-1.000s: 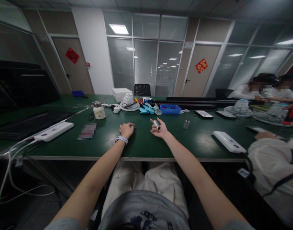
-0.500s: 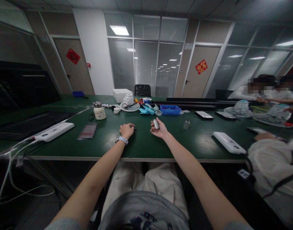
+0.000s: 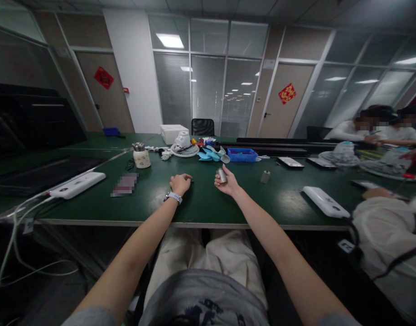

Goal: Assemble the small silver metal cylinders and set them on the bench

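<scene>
My right hand (image 3: 229, 182) is closed around a silver metal cylinder (image 3: 222, 174), held just above the green table (image 3: 208, 208). To its left, my left hand (image 3: 181, 184), with a watch on the wrist, rests low at the tabletop with its fingers curled. A small dark thing shows at those fingertips, too small to make out. Another silver cylinder (image 3: 265, 176) stands upright on the table, right of my right hand.
Beyond my hands lie blue fan blades (image 3: 211, 154), a white fan part (image 3: 184, 150) and a blue tray (image 3: 242, 155). A cream bottle (image 3: 142, 158) stands left. White power banks (image 3: 325, 202) flank both sides. A person's sleeve (image 3: 384, 222) is at the right.
The cylinder in my right hand has shifted very slightly to the right and sits a little more upright. My left hand has hardly moved.
</scene>
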`<state>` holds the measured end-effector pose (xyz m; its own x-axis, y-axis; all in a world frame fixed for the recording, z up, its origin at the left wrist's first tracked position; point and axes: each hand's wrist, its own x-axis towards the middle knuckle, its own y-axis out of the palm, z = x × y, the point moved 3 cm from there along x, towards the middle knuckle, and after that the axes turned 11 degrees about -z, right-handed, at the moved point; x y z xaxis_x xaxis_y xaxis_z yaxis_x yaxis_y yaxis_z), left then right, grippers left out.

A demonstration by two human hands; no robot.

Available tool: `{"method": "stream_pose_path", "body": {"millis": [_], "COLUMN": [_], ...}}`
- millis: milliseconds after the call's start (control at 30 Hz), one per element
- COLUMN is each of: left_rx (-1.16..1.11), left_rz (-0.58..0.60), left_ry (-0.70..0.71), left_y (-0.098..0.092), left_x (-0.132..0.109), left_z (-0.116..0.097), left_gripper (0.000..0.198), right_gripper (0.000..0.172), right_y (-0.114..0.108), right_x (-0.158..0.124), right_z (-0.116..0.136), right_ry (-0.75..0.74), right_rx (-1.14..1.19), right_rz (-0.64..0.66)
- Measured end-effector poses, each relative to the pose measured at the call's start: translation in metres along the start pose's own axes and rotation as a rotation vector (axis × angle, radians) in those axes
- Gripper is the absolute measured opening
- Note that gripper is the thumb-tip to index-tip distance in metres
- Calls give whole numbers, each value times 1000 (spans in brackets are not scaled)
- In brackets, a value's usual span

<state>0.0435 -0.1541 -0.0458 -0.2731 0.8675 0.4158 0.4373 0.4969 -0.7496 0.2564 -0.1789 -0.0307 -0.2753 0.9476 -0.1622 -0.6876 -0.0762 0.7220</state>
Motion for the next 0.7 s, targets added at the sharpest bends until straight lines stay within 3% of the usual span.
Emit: {"method": "stream_pose_path", "body": {"millis": [233, 467, 700], "left_rx": [7, 8, 5], "left_rz": [7, 7, 3], "left_ry": [-3, -3, -4], "left_y": [2, 1, 1], "left_x": [2, 1, 1], "left_z": [1, 1, 1], "left_gripper": [30, 31, 29], "right_gripper": [20, 43, 48], "right_y": [0, -3, -9], "right_x": [1, 0, 7], "right_z": [0, 2, -1], "right_ry": [-21, -16, -1], "right_rx": [-18, -38, -14], "right_rz": [-49, -96, -102]}}
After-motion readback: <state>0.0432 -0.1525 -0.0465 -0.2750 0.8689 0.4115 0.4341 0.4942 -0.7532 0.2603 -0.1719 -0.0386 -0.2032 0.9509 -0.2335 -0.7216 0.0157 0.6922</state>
